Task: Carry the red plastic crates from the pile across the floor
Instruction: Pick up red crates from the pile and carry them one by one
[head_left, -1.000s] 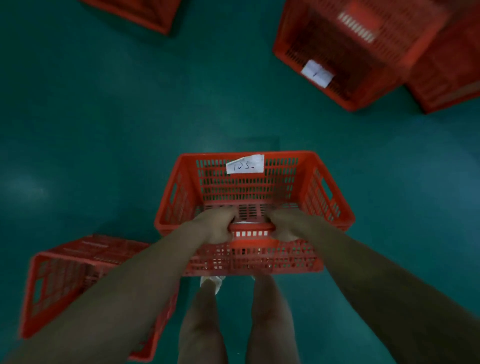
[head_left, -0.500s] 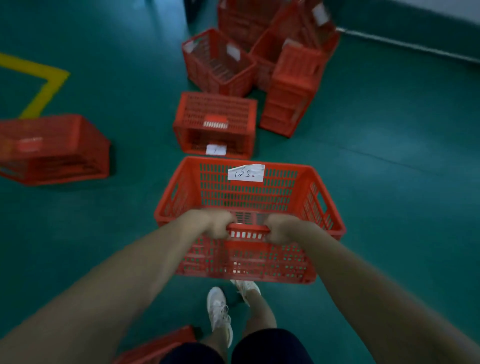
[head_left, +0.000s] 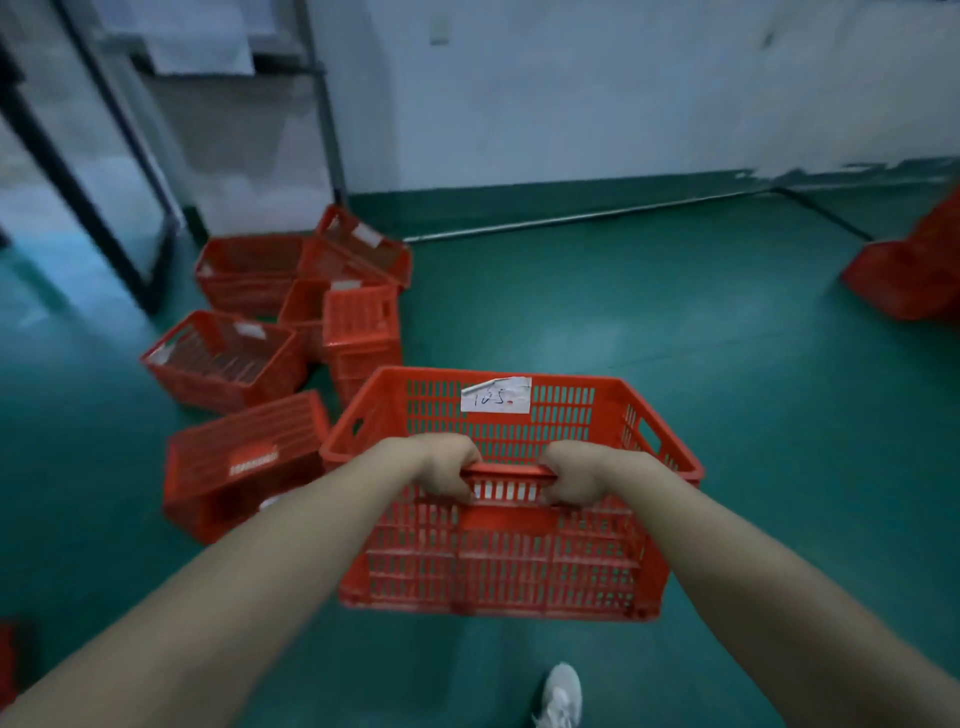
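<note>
Change: since half a second ago the view has lifted, so the wall (head_left: 597, 93) now shows; the pile (head_left: 291, 322) sits ahead to the left instead of straight ahead. The grip on the crate (head_left: 498, 561) is unchanged.
Left hand (head_left: 447, 470): fingers curled tight over the crate's near rim, left of the rim's middle.
Right hand (head_left: 576, 475): fingers curled over the same rim, just right of the middle, near the left hand.
Crate: held clear of the green floor (head_left: 727, 415) in front of the person, open side up, nothing visible inside.
Label (head_left: 496, 397): white paper on the far wall's inner face, handwritten, reads roughly "165" with a red mark after it.
Pile: red crates tumbled by the wall, some tilted, one on its side (head_left: 244, 462) nearest; several carry white slips too blurred to read.
Far right: another red crate (head_left: 914, 270) at the frame edge.
Shoe (head_left: 561, 699): white, on the floor below the crate.
</note>
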